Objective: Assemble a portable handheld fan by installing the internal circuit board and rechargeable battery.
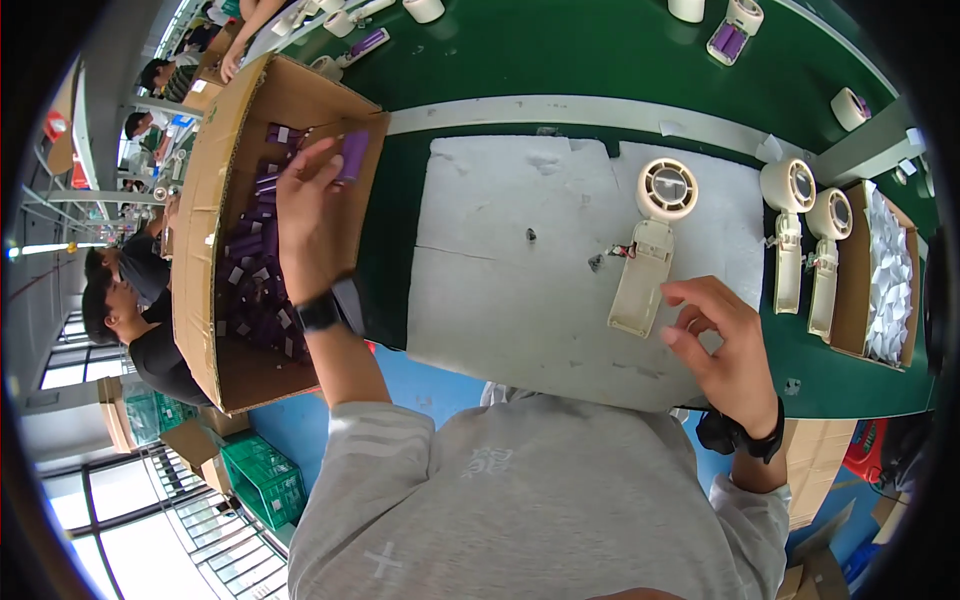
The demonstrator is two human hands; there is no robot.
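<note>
My left hand [308, 215] is raised over the carton on the left, its fingers pinched on a purple shrink-wrapped battery pack [353, 157]. Below it, many similar purple packs [255, 250] with white tabs lie loose inside the carton. A cream handheld fan [642, 280] rests on the white foam pad, its round head away from me and its hollow handle facing up. Thin wires show at the neck. Beside the lower handle hovers my right hand [722, 345], thumb and fingers apart, with nothing in it.
The cardboard carton [207, 230] rises high at the left of the foam pad [500, 300]. Two more open fans [788, 250] lie to the right, beside a box of white slips [888, 280]. Fan parts [735, 35] stand on the green surface beyond a pale rail. People work at the left.
</note>
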